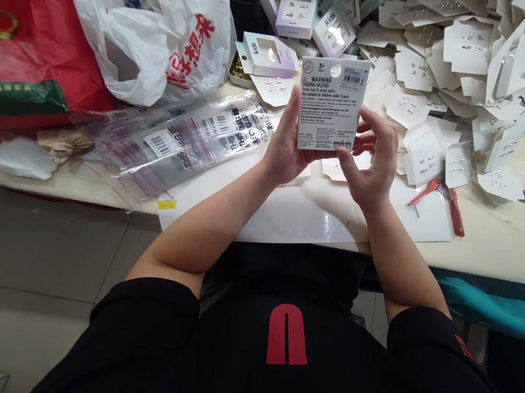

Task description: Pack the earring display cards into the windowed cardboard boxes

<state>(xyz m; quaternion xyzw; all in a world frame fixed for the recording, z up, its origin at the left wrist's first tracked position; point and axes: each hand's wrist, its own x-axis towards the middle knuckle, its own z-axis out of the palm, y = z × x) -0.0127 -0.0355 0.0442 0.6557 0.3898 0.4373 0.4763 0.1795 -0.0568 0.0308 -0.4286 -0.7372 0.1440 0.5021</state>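
Observation:
A small cardboard box is held upright above the table, its printed back with a choking-hazard warning facing me. My left hand grips its left edge, thumb along the side and fingers behind it. On the other side, my right hand pinches the right edge and lower corner between thumb and fingers. Beneath both hands lies a white sheet with earring cards on it. Red-handled pliers rest to the right of my right hand.
Many earring cards are heaped at the back right. Several kids boxes stand at the back. Clear plastic bags lie left, before a white plastic bag and a red bag. A teal chair is below the table's front edge.

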